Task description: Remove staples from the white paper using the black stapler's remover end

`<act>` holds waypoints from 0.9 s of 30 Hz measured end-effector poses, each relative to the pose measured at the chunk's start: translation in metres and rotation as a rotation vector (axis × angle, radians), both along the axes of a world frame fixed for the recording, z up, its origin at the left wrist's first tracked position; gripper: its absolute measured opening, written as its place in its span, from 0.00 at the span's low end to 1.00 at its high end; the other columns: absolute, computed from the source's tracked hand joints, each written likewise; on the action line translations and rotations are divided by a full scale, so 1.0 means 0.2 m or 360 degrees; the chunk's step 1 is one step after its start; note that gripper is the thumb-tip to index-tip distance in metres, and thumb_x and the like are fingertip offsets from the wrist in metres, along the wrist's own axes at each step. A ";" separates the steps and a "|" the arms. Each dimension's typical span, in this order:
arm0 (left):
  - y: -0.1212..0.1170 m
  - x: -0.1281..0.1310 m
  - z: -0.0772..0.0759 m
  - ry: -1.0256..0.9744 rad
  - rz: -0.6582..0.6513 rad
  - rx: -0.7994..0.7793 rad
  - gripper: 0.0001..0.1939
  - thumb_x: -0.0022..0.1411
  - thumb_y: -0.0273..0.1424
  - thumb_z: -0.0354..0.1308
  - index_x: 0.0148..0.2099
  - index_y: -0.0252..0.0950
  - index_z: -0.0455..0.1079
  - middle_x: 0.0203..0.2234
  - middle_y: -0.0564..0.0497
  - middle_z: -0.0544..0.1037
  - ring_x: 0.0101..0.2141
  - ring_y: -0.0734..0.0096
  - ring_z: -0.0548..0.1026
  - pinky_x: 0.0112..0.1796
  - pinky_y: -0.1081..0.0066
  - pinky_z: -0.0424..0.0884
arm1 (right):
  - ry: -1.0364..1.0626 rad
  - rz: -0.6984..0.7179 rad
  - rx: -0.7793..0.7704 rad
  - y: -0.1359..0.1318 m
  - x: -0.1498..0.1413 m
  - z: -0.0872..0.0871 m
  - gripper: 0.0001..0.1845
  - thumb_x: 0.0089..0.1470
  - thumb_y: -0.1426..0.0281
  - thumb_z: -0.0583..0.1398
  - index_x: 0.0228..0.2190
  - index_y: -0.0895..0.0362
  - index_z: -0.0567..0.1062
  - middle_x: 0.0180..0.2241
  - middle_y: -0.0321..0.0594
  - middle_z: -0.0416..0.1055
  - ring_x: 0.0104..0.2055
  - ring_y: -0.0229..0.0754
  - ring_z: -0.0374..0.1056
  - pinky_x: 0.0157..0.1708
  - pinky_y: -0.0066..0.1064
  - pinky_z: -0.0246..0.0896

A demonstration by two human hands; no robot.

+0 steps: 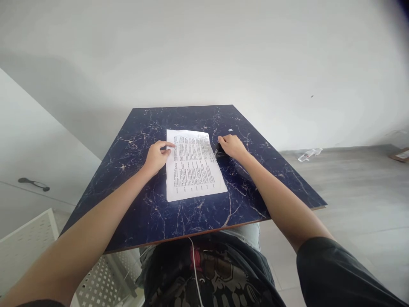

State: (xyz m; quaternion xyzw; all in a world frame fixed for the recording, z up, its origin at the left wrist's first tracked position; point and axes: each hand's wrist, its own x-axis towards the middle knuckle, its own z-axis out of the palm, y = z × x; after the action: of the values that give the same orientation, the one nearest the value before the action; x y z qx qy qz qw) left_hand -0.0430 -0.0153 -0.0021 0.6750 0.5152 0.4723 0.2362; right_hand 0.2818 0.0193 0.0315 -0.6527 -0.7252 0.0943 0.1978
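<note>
A printed sheet of paper [191,170] lies on the dark blue marbled table, with dense grey marks around the upper part of its right edge. My left hand [156,157] rests at the sheet's left edge, fingers stretched out and the index fingertip on the paper. At the opposite edge, my right hand [232,146] is closed around a small black object [220,151] that looks like a stapler. Most of that object is hidden under the hand, and its near end meets the paper's edge.
The table [143,221] stands against a white wall. A small white scrap [230,130] lies beyond my right hand. On the floor to the right are a clear plastic item [309,154] and a cardboard box [401,154]. A white perforated panel [28,243] stands at the left.
</note>
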 end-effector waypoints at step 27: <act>0.01 0.04 0.00 -0.0082 -0.0033 0.0079 0.12 0.61 0.21 0.59 0.43 0.38 0.80 0.49 0.45 0.77 0.43 0.63 0.80 0.47 0.61 0.79 | -0.0392 -0.0083 -0.0025 -0.06 -0.09 0.01 0.32 0.71 0.59 0.43 0.42 0.61 0.83 0.46 0.59 0.79 0.50 0.60 0.76 0.48 0.44 0.66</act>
State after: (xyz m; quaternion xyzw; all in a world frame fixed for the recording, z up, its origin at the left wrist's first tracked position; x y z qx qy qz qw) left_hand -0.0352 -0.0142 -0.0030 0.6735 0.4901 0.4998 0.2375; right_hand 0.2645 0.0072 0.0337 -0.6796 -0.7260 0.0141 0.1045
